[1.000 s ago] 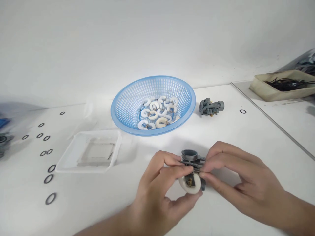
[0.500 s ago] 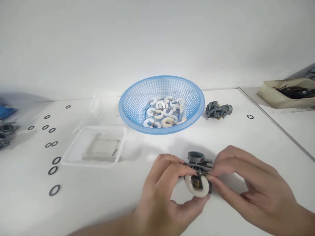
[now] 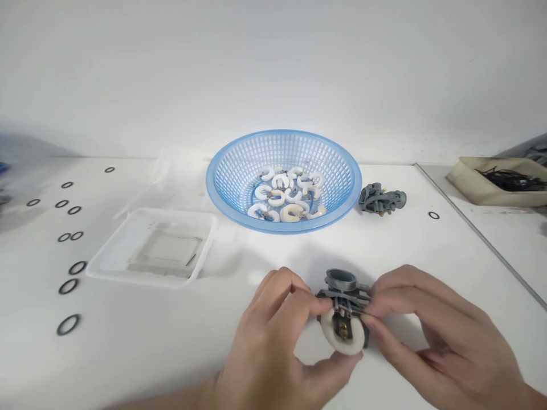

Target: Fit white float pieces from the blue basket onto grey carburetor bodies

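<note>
A grey metal part [image 3: 341, 279] with a round open mouth stands near the front of the table. Against its lower face lies a white C-shaped piece [image 3: 352, 343], curved around a brass fitting [image 3: 343, 330]. My left hand [image 3: 277, 336] grips the part and the white piece from the left, thumb below and fingers above. From the right, my right hand [image 3: 444, 324] pinches at the part's side with thumb and forefinger. Whatever thin item may be between those fingertips is too small to make out.
Behind is a blue basket [image 3: 284, 228] holding several white C-shaped pieces. Left are a white tray [image 3: 102, 256] with small pins and several black rings [image 3: 68, 324]. Right are another grey part [image 3: 382, 199], one ring and a cream container [image 3: 491, 193] with dark strands.
The view has shifted and tilted slightly. My left index fingertip has drawn back a little leftward from the top of the white piece. Both hands remain at the grey part.
</note>
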A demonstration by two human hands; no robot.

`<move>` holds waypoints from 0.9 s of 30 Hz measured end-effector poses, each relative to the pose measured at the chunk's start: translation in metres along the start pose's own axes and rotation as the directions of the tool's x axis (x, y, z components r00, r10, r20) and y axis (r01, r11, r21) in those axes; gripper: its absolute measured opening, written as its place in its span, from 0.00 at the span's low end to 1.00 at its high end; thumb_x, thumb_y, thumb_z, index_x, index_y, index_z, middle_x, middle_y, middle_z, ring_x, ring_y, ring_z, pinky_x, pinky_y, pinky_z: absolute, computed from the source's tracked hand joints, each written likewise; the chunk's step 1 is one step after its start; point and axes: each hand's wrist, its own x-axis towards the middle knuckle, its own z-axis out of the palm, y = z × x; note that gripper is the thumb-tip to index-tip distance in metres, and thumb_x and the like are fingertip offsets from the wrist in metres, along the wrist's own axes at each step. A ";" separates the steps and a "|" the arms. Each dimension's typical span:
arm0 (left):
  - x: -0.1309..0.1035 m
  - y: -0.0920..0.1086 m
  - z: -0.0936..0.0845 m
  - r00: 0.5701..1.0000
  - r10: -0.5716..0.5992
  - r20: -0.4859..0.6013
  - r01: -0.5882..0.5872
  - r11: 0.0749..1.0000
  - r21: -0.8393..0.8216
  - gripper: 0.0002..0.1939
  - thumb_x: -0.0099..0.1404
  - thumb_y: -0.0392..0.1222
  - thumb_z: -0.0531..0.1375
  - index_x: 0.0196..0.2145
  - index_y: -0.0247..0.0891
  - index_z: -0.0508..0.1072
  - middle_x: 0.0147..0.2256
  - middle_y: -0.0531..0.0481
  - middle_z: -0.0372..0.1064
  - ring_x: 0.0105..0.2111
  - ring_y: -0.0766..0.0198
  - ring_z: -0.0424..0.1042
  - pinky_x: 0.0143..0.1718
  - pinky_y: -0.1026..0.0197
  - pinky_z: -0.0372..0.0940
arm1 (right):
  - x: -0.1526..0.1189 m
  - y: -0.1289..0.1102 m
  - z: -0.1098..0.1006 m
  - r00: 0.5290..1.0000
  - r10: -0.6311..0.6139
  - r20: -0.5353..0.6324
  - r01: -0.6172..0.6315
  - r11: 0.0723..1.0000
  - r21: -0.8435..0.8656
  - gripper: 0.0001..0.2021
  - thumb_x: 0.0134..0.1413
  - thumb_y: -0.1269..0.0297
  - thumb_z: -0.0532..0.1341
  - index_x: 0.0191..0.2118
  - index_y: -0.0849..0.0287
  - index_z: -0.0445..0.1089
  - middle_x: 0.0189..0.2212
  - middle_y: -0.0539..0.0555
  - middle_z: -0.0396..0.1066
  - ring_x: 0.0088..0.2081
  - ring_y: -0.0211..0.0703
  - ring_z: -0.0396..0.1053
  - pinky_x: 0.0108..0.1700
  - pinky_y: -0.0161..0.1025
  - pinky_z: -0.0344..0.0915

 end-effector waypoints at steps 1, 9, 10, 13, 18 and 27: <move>0.000 0.000 0.000 1.000 0.003 -0.003 -0.003 1.000 0.010 0.15 0.60 0.36 0.78 0.42 0.38 0.81 0.37 0.49 0.74 0.35 0.62 0.80 0.34 0.60 0.80 | 0.000 0.000 0.000 1.000 0.000 -0.003 0.000 1.000 -0.009 0.08 0.71 0.77 0.65 0.47 0.56 0.76 0.39 0.54 0.74 0.39 0.42 0.76 0.37 0.37 0.76; -0.004 0.000 0.007 1.000 -0.012 -0.024 0.010 0.997 -0.074 0.15 0.55 0.31 0.76 0.37 0.39 0.78 0.31 0.54 0.73 0.29 0.68 0.75 0.22 0.68 0.67 | 0.007 -0.002 -0.002 1.000 -0.015 0.021 0.015 1.000 -0.016 0.07 0.70 0.75 0.65 0.45 0.55 0.75 0.38 0.55 0.74 0.37 0.44 0.78 0.34 0.37 0.78; -0.005 0.000 0.007 1.000 -0.013 -0.023 0.011 0.996 -0.085 0.14 0.56 0.31 0.76 0.37 0.39 0.78 0.32 0.53 0.73 0.29 0.68 0.76 0.22 0.69 0.67 | 0.007 -0.002 -0.002 1.000 -0.015 0.024 0.015 1.000 -0.014 0.07 0.70 0.75 0.65 0.45 0.54 0.75 0.38 0.55 0.74 0.37 0.44 0.78 0.34 0.37 0.78; -0.006 -0.001 0.007 1.000 -0.011 -0.021 0.008 0.995 -0.102 0.14 0.56 0.31 0.76 0.37 0.39 0.78 0.32 0.53 0.74 0.30 0.69 0.76 0.22 0.70 0.67 | 0.006 -0.001 -0.002 0.999 -0.008 0.036 0.008 1.000 -0.004 0.08 0.70 0.75 0.65 0.46 0.54 0.75 0.38 0.55 0.74 0.37 0.45 0.78 0.34 0.38 0.78; -0.004 -0.002 0.005 1.000 0.021 -0.022 -0.023 0.997 -0.074 0.13 0.57 0.30 0.75 0.37 0.38 0.78 0.32 0.53 0.73 0.32 0.66 0.77 0.23 0.69 0.66 | 0.005 0.000 -0.003 0.999 0.023 0.043 -0.024 0.999 0.023 0.07 0.72 0.74 0.65 0.46 0.52 0.76 0.39 0.53 0.73 0.37 0.42 0.78 0.36 0.36 0.79; -0.007 0.000 0.009 0.999 0.035 -0.032 -0.037 0.998 -0.050 0.11 0.60 0.32 0.74 0.37 0.38 0.77 0.33 0.52 0.71 0.27 0.70 0.69 0.24 0.65 0.70 | 0.005 -0.003 -0.005 0.997 0.059 0.053 -0.061 0.997 0.043 0.06 0.73 0.71 0.66 0.44 0.51 0.77 0.37 0.53 0.72 0.33 0.42 0.79 0.31 0.35 0.80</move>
